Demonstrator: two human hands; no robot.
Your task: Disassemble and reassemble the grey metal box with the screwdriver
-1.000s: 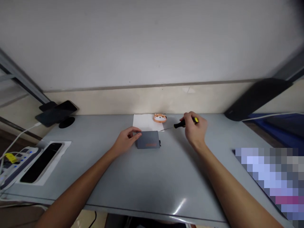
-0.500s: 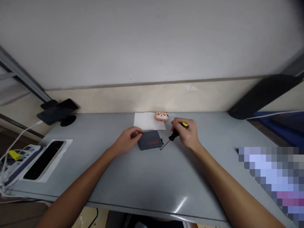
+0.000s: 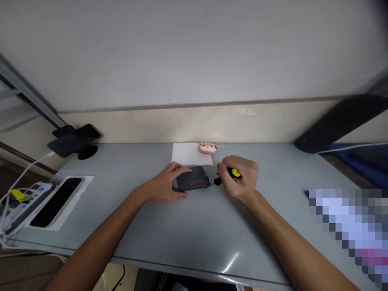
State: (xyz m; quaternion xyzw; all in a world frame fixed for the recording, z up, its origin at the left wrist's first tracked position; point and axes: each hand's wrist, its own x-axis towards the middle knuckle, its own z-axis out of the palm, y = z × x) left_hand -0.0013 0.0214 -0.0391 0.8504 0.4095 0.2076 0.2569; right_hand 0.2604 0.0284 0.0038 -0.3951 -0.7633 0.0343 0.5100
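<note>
A flat dark grey box (image 3: pixel 194 177) with reddish print and a row of small slots along its front edge lies on the grey table. My left hand (image 3: pixel 163 184) grips its left side, thumb on top and other fingers around the edges. In my right hand (image 3: pixel 241 176), closed in a fist, is a black and yellow screwdriver (image 3: pixel 235 173). Its shaft points left, and the tip is at the box's right side, where a small black part sticks out. Whether the tip is inserted is too small to tell.
Behind the box are a white sheet (image 3: pixel 184 153) and an orange animal-faced case (image 3: pixel 207 148). At the left lie a phone (image 3: pixel 57 202), a power strip (image 3: pixel 28 206) with cables, and a phone on a stand (image 3: pixel 75 140). A black cylinder (image 3: pixel 330 125) leans at the right.
My left hand has spread from the box's corner to hold its left side. My right hand has turned into a fist around the screwdriver, whose shaft lies flatter against the box's right side.
</note>
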